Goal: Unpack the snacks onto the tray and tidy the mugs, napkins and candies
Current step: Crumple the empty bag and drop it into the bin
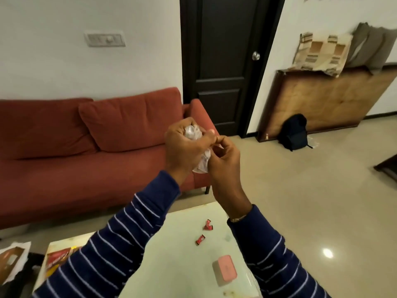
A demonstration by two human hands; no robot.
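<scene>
Both hands are raised in front of the sofa, well above the table. My left hand (183, 147) is closed around a crumpled clear plastic bag (194, 133), whose tail hangs out below the palm. My right hand (224, 157) pinches the bag's edge beside the left thumb. On the pale green table (182, 265) lie three small red wrapped candies (208, 225), one of them lower left at the candy (200, 239). A red snack packet (57, 258) shows at the table's left end, partly hidden by my left sleeve. No tray, mugs or napkins are in view.
A pink rectangular case (224, 269) lies near the table's right front. A red sofa (86, 147) stands behind the table. A black backpack (294, 132) sits on the floor by a wooden board leaning on the wall. A paper bag (12, 261) lies at the far left.
</scene>
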